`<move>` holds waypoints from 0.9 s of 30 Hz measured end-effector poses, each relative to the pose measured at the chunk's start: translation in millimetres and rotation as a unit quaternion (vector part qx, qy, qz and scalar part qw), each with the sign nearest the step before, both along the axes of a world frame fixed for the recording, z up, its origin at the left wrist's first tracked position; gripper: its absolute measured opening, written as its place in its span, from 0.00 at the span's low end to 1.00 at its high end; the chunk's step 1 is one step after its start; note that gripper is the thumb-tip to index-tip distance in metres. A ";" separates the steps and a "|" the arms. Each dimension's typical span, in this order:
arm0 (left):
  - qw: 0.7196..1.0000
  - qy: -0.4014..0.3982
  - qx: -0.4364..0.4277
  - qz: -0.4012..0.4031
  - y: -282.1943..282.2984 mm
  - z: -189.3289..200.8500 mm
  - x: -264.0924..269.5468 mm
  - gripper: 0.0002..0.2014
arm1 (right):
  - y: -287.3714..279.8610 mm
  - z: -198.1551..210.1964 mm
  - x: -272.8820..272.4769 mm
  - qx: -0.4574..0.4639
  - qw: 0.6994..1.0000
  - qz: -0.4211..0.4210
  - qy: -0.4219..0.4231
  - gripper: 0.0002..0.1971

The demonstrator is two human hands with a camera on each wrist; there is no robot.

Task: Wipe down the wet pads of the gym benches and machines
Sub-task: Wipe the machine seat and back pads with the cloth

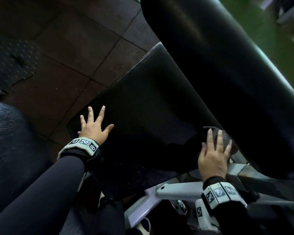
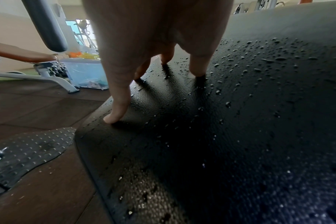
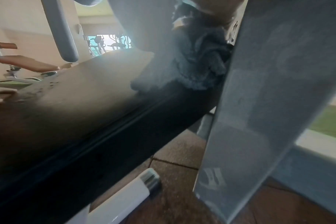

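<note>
Brown floor tiles (image 1: 71,53), studded black mat (image 2: 29,148), translucent blue bin (image 2: 84,72), green turf (image 1: 268,34).

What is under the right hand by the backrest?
A crumpled grey terry cloth, held by the right hand where the black vinyl seat pad meets the black backrest pad. The pad surface beneath the cloth is covered, so its wetness cannot be seen.
</note>
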State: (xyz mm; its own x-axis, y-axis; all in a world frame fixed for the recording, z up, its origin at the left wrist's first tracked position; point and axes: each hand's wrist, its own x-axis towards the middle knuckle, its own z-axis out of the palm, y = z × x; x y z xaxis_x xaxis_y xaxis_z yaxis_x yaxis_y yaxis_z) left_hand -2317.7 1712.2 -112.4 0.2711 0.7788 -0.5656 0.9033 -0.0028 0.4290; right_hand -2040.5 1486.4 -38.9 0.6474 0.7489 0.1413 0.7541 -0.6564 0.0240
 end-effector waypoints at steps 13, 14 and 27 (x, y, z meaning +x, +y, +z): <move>1.000 -0.006 0.014 -0.003 -0.7 -2.4 0.9 0.38 | 21.8 -47.1 -28.5 -0.225 0.963 0.148 0.033 0.27; 1.000 -0.006 0.013 -0.002 -0.6 -2.7 1.1 0.38 | 35.7 -48.5 -34.9 -0.209 0.965 0.155 0.035 0.27; 1.000 -0.010 0.006 0.006 -2.6 -1.4 1.3 0.37 | -46.7 -81.2 -116.5 -0.189 0.892 0.410 0.016 0.37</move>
